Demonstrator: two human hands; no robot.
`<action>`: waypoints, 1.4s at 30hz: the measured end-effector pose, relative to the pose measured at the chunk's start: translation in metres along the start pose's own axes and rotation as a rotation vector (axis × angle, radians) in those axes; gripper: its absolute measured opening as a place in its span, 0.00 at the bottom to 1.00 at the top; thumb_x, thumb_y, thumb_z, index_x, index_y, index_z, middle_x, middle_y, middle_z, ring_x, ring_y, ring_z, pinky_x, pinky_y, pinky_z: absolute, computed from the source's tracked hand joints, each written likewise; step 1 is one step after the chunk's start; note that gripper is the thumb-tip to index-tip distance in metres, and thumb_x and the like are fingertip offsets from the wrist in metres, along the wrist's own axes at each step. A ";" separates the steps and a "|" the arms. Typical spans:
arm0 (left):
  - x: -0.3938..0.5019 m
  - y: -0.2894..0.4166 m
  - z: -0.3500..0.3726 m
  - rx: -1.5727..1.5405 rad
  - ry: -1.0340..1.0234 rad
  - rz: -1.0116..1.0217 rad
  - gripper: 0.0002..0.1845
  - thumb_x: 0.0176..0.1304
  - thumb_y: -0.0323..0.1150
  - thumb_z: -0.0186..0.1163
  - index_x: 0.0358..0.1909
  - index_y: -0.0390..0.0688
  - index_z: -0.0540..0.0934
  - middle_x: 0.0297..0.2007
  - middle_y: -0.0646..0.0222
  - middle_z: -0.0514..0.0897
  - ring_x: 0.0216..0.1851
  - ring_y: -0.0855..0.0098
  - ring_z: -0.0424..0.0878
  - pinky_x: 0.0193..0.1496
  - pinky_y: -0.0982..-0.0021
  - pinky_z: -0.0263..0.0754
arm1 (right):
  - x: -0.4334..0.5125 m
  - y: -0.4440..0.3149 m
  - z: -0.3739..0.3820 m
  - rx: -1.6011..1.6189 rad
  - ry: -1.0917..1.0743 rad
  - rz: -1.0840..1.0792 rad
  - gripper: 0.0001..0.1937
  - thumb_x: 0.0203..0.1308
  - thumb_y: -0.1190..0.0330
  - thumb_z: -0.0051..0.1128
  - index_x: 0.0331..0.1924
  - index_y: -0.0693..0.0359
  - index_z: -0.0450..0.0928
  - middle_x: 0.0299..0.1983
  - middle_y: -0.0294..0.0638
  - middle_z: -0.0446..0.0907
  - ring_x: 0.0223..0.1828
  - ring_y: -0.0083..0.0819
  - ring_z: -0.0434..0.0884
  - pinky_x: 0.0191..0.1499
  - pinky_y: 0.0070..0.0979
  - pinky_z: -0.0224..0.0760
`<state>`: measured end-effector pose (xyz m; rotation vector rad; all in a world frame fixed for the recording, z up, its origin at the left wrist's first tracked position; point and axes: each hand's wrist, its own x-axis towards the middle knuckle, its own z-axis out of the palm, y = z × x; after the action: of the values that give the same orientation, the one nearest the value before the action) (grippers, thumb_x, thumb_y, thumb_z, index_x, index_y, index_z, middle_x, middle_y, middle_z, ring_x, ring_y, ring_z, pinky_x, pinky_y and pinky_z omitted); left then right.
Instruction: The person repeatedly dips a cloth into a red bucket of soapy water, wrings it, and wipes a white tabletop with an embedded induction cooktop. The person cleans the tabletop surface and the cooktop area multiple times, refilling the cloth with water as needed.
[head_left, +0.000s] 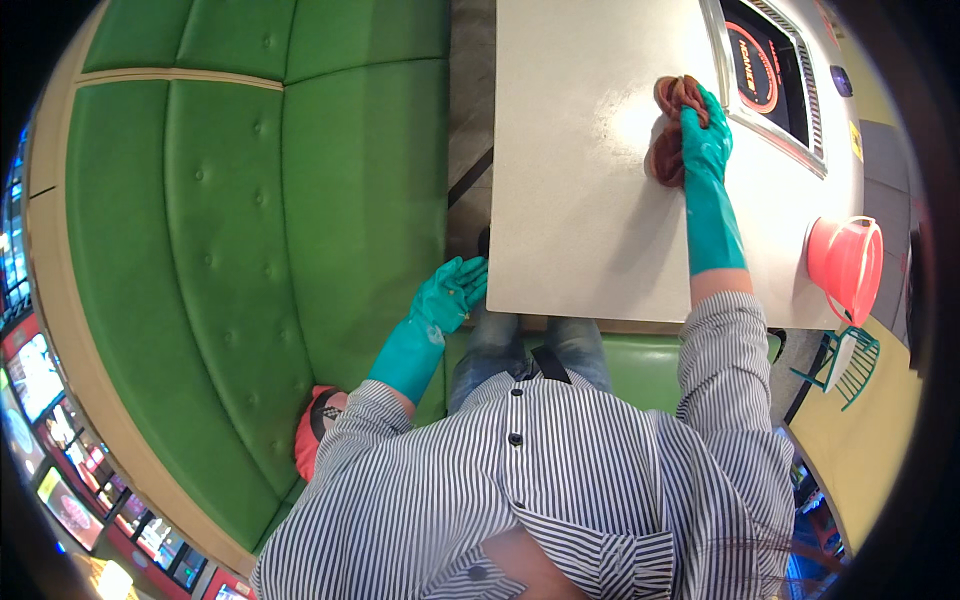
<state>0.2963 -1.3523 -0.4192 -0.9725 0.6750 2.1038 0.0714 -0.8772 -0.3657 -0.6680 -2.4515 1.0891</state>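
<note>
My right hand (705, 131), in a long teal rubber glove, grips a bunched reddish-brown cloth (667, 154) against the light table top (577, 225). The cloth lies beside the metal-framed panel (772, 82) set into the table. A wet, shiny patch shows on the surface to the left of the cloth. My left hand (454, 292), gloved the same way, is beside the table's near left corner, over the edge of the green bench, palm up with its fingers extended. Small yellowish bits cling to that palm.
A pink bucket (844, 262) with a handle stands at the table's right edge. Green padded seating (360, 187) runs along the left and behind me. A red cushion (319, 427) lies at my left, and a teal chair (844, 364) is beyond the table at right.
</note>
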 end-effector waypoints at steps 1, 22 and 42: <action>0.001 0.000 0.001 0.024 0.004 0.025 0.33 0.80 0.49 0.52 0.74 0.33 0.70 0.73 0.50 0.74 0.73 0.54 0.74 0.77 0.54 0.68 | -0.005 0.000 0.011 -0.155 0.062 -0.256 0.23 0.64 0.63 0.68 0.64 0.51 0.84 0.61 0.48 0.86 0.59 0.49 0.86 0.68 0.40 0.78; 0.019 0.008 -0.013 -0.381 -0.029 0.044 0.32 0.80 0.45 0.55 0.78 0.43 0.64 0.75 0.55 0.71 0.70 0.55 0.76 0.74 0.53 0.73 | -0.319 -0.146 0.089 0.353 -0.796 -0.710 0.26 0.49 0.66 0.72 0.56 0.56 0.88 0.59 0.50 0.86 0.58 0.51 0.85 0.63 0.46 0.79; -0.015 0.015 0.002 -0.212 0.050 0.089 0.27 0.78 0.45 0.59 0.68 0.36 0.77 0.69 0.52 0.80 0.63 0.55 0.83 0.68 0.55 0.80 | -0.123 -0.111 0.011 -0.831 -0.454 -0.547 0.21 0.65 0.68 0.61 0.62 0.61 0.80 0.55 0.50 0.80 0.52 0.51 0.83 0.48 0.47 0.83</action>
<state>0.2909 -1.3659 -0.4036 -1.1323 0.5358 2.2703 0.1361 -1.0175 -0.3053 0.1061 -3.1818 -0.0359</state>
